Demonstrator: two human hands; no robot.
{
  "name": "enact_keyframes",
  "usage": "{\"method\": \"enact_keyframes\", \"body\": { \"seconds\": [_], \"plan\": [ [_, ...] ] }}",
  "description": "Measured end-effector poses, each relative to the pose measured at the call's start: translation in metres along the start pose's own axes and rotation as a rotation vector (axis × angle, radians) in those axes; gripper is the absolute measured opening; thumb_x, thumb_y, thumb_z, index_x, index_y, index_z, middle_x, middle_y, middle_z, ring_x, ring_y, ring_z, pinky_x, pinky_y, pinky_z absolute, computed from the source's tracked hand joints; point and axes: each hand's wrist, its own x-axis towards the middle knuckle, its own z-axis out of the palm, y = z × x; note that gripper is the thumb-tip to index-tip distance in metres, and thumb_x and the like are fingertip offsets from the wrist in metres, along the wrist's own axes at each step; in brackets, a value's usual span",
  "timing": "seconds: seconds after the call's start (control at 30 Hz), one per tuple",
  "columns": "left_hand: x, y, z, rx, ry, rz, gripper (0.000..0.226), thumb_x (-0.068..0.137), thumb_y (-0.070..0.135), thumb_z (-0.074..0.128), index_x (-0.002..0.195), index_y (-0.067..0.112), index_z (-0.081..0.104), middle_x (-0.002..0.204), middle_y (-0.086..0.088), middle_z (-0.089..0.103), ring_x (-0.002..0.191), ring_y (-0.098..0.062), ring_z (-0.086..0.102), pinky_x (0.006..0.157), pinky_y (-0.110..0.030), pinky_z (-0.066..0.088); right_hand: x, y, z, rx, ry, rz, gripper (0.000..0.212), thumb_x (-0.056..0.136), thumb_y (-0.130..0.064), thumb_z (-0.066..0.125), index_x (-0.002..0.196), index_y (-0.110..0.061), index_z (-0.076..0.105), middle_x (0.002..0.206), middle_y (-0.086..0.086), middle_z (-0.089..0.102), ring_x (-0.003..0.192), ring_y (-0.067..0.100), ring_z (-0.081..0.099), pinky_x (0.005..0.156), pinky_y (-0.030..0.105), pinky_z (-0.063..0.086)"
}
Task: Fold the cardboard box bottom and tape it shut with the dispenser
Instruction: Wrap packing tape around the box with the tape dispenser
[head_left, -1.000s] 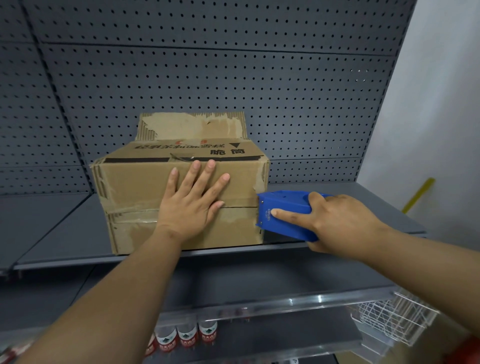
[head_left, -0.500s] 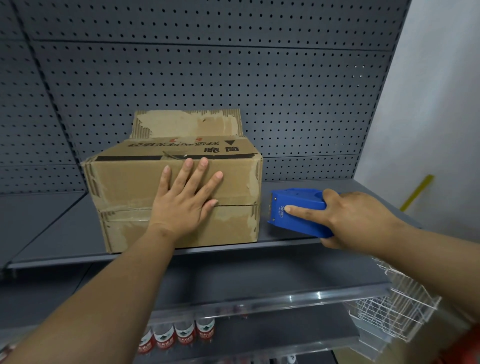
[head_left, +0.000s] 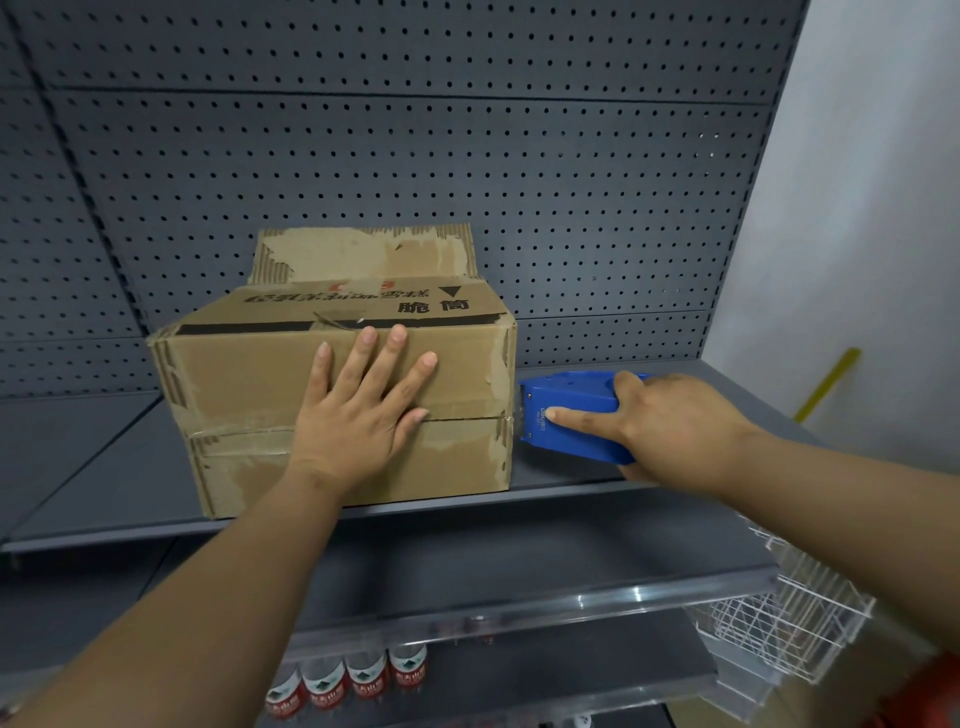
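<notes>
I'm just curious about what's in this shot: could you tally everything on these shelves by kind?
Cardboard box: 1
Blue tape dispenser: 1
Bottles with red labels, lower shelf: 4 visible
White wire basket: 1
Total: 7

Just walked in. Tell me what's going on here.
A person is taping a cardboard box that lies on its side on a grey shelf. The left hand presses flat over the seam between the folded bottom flaps. The right hand grips a blue tape dispenser, its front end at the box's right edge, level with the seam. No fresh strip is visible across the seam.
</notes>
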Motion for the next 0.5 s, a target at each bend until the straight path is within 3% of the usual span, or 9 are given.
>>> {"method": "enact_keyframes", "body": {
  "seconds": [0.2, 0.33, 0.5],
  "plan": [
    [-0.003, 0.002, 0.003, 0.015, 0.031, -0.004, 0.058, 0.096, 0.052, 0.023, 0.149, 0.030, 0.016, 0.159, -0.003, -0.008, 0.145, -0.023, -0.009, 0.114, -0.048, -0.003, 0.008, -0.008, -0.001, -0.006, 0.035, -0.020, 0.068, 0.094, -0.032, 0.040, 0.143, -0.048, -0.004, 0.108, 0.012, 0.043, 0.079, 0.026, 0.052, 0.068, 0.032, 0.042],
    [-0.004, 0.004, 0.003, 0.010, 0.045, -0.001, 0.058, 0.095, 0.052, 0.026, 0.148, 0.029, 0.018, 0.159, -0.004, -0.006, 0.145, -0.024, -0.007, 0.114, -0.048, -0.001, 0.006, -0.016, 0.006, 0.012, 0.034, 0.022, 0.070, 0.093, -0.035, 0.041, 0.143, -0.047, -0.007, 0.110, 0.013, 0.043, 0.075, 0.025, 0.049, 0.066, 0.031, 0.035],
    [-0.004, 0.004, 0.003, 0.013, 0.047, -0.001, 0.059, 0.095, 0.052, 0.027, 0.148, 0.030, 0.017, 0.159, -0.004, -0.006, 0.145, -0.024, -0.007, 0.114, -0.048, 0.000, 0.009, -0.009, 0.012, 0.026, 0.072, 0.002, 0.072, 0.092, -0.033, 0.041, 0.142, -0.049, -0.008, 0.112, 0.014, 0.044, 0.081, 0.027, 0.054, 0.070, 0.033, 0.037]
  ]
}}
